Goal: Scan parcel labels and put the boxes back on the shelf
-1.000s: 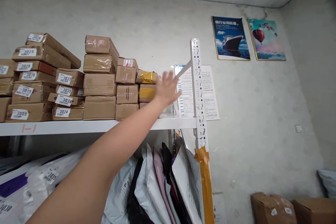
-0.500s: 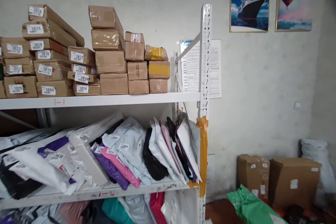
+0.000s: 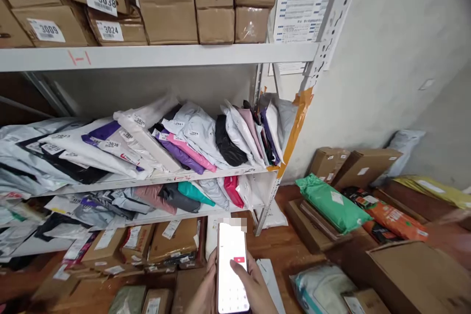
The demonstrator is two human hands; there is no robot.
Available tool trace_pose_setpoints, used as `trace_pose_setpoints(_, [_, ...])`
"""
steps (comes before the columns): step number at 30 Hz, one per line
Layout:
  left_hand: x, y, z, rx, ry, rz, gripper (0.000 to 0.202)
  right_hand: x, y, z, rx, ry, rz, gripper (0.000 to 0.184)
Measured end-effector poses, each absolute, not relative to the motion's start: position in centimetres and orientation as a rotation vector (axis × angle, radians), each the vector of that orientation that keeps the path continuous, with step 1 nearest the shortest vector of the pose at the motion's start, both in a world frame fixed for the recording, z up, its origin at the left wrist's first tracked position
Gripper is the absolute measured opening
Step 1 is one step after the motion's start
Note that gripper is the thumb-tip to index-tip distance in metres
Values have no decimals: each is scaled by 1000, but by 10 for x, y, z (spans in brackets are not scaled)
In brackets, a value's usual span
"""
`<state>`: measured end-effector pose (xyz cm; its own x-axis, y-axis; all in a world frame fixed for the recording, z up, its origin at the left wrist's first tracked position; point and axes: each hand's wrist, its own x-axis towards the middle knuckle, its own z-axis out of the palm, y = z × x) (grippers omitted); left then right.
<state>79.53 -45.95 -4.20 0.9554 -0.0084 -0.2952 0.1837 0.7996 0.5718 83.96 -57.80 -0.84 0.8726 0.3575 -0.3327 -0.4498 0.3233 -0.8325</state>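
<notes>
A smartphone (image 3: 231, 274) with a bright white screen and a small red button stands upright at the bottom centre of the view. My left hand (image 3: 204, 295) is wrapped around its left edge. My right hand (image 3: 260, 292) grips its right side, with the thumb lying across the screen near the red button. Both hands are low in front of a white metal shelf rack (image 3: 158, 55).
Numbered cardboard boxes (image 3: 167, 14) fill the top shelf. Plastic mailer bags (image 3: 147, 142) lie on the shelves below, with flat boxes (image 3: 172, 243) on the floor under them. At right, a green parcel (image 3: 333, 203), an orange parcel (image 3: 395, 218) and brown cartons (image 3: 412, 270) crowd the floor.
One second ago my left arm reached up with an open hand beside the top-shelf boxes. The view has since tilted down, and both hands now hold a phone low in front.
</notes>
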Motion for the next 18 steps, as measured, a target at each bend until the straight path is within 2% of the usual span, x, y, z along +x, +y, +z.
trace_pose_setpoints(3, [784,-450,-59,631,328,-145,104,826,-569,-4,-1135,101,595,55])
trace_pose_setpoints(12, [749,-431,-68,753,323,-97,92,812,-536,9,-1165,131,507,66])
trace_pose_setpoints(18, [753,-430,-55,832,282,-56,106,818,-529,19,-1158,131,456,66])
